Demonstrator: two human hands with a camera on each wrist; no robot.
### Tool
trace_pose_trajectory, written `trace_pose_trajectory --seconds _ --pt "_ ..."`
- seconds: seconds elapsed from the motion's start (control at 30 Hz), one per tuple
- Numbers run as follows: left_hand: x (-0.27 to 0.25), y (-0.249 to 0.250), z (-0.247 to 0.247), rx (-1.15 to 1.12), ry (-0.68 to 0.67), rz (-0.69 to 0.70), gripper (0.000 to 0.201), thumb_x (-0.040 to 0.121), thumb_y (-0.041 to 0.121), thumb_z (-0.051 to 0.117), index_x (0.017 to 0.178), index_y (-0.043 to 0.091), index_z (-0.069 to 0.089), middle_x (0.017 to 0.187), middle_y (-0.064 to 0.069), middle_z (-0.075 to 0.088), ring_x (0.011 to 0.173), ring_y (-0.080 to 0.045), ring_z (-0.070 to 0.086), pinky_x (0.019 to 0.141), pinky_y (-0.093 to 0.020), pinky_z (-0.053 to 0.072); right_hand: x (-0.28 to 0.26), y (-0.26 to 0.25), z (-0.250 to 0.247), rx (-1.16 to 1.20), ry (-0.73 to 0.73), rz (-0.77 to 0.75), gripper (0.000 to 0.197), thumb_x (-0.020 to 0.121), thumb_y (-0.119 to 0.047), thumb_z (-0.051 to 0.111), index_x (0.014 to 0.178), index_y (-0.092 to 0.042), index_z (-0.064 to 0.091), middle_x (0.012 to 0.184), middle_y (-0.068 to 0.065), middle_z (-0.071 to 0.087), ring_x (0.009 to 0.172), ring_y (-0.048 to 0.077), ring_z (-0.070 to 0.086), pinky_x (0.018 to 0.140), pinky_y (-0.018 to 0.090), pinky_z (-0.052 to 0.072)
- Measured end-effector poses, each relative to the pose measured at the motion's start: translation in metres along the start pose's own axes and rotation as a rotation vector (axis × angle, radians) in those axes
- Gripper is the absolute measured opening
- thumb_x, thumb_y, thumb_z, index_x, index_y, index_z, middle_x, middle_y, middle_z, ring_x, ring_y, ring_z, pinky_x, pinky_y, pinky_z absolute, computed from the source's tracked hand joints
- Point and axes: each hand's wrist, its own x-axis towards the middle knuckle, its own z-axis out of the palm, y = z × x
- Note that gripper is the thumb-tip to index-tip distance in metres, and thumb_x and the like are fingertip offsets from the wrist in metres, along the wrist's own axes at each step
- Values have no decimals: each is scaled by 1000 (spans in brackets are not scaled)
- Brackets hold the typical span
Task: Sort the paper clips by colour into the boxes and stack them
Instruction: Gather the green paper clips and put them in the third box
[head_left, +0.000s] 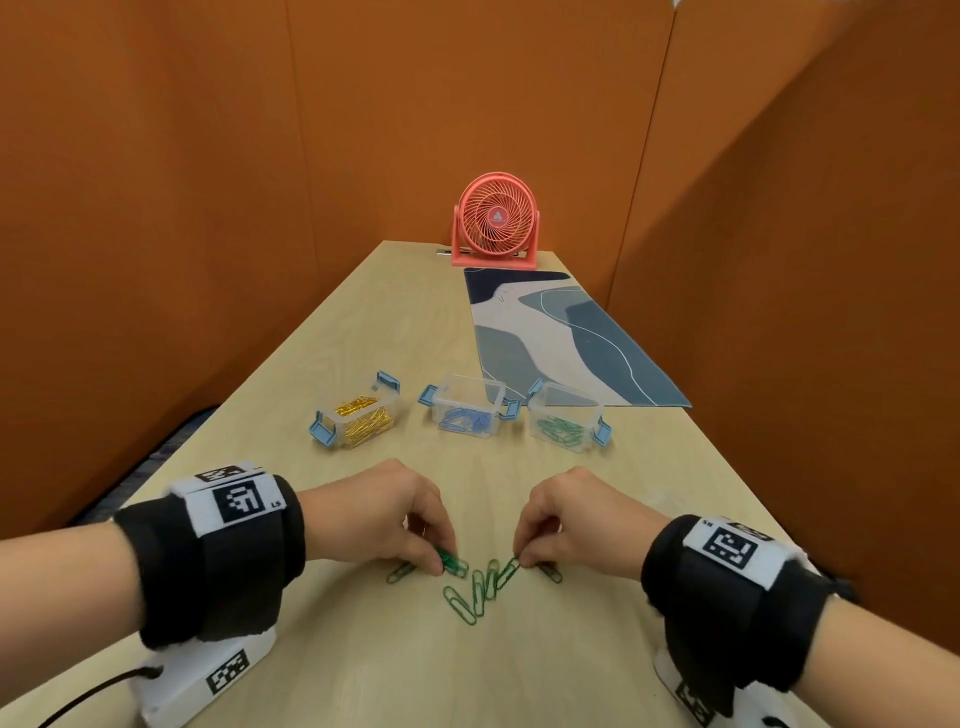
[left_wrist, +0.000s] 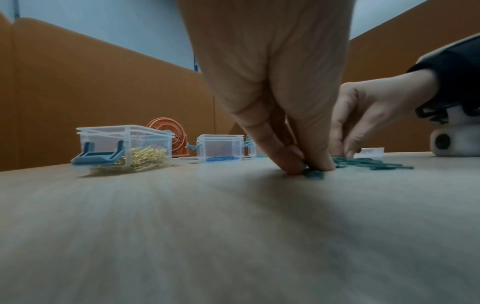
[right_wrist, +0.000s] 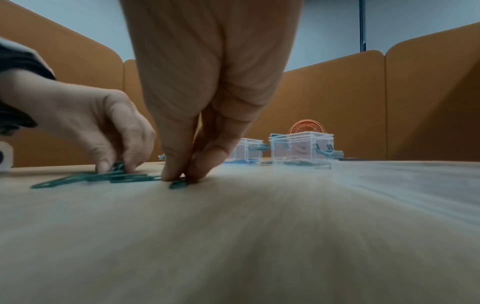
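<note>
Several loose green paper clips lie on the wooden table near its front edge. My left hand pinches a small bunch of green clips against the table at the left of the pile. At the pile's right, my right hand pinches the end of one green clip that lies flat. Behind the hands three clear boxes with blue latches stand open in a row: one with yellow clips, one with blue clips, one with green clips.
A coral desk fan stands at the table's far end, and a blue-and-white patterned mat lies in front of it, reaching the green box. Orange partition walls close in the left, back and right sides.
</note>
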Motion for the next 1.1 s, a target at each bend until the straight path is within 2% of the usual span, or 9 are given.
trace_pose_trajectory --seconds 0.17,0.3,0.43,0.6,0.73,0.8,0.87,1.03,1.1 --pt "5 5 1 93 -74 -35 21 88 35 61 101 19 66 96 5 63 83 -9 56 78 -21 48 -1 -1 1 -12 6 -11 15 84 -25 66 94 -14 72 82 -6 62 65 0 52 61 5 40" --pt "13 1 -11 -73 -99 -125 11 85 35 65 90 25 66 83 11 63 73 -2 55 72 -16 47 -4 -1 0 46 -3 5 39 70 -41 78 104 -25 69 92 -7 61 77 4 53 73 19 47" --pt "45 10 -38 -223 90 -191 12 85 28 67 82 17 67 67 7 60 57 -4 52 61 -15 45 -5 -2 2 51 -81 4 44 65 -31 83 107 -28 70 92 -7 57 78 6 53 77 23 49" --pt "118 36 -67 -188 311 -142 10 82 20 71 80 11 67 65 0 62 53 -8 52 47 -7 42 -2 -1 3 157 -46 20 26 72 -10 77 98 -14 74 86 1 71 64 2 57 63 4 44" --pt "157 46 -68 -105 355 -145 20 82 20 71 96 6 71 82 -11 71 57 -9 57 59 -14 50 -3 4 2 132 35 106 28 68 -19 82 92 -10 72 86 6 72 69 8 61 72 20 53" --pt "157 46 -67 -85 330 -149 28 78 22 75 102 8 70 88 -8 71 62 -12 59 65 -19 51 -5 6 1 126 56 147 26 68 -21 82 89 -8 72 86 6 72 72 12 62 75 26 55" --pt "140 46 -68 -80 265 -123 27 76 20 77 100 12 71 84 -2 69 60 -9 57 57 -15 49 -6 7 1 137 39 161 20 72 -19 79 87 -7 72 86 6 72 66 9 59 75 25 54" --pt "57 31 -61 -43 -227 -188 26 65 23 84 89 21 74 79 3 71 63 -8 59 58 -17 47 -7 7 3 89 -30 163 21 79 -27 72 90 -9 69 87 1 69 62 2 51 61 13 42" --pt "27 21 -48 -21 -310 -227 28 64 26 85 89 24 73 78 9 71 65 -8 61 60 -15 47 -10 6 2 110 -6 176 30 71 -33 79 89 -11 68 82 -4 64 66 4 51 61 14 43"
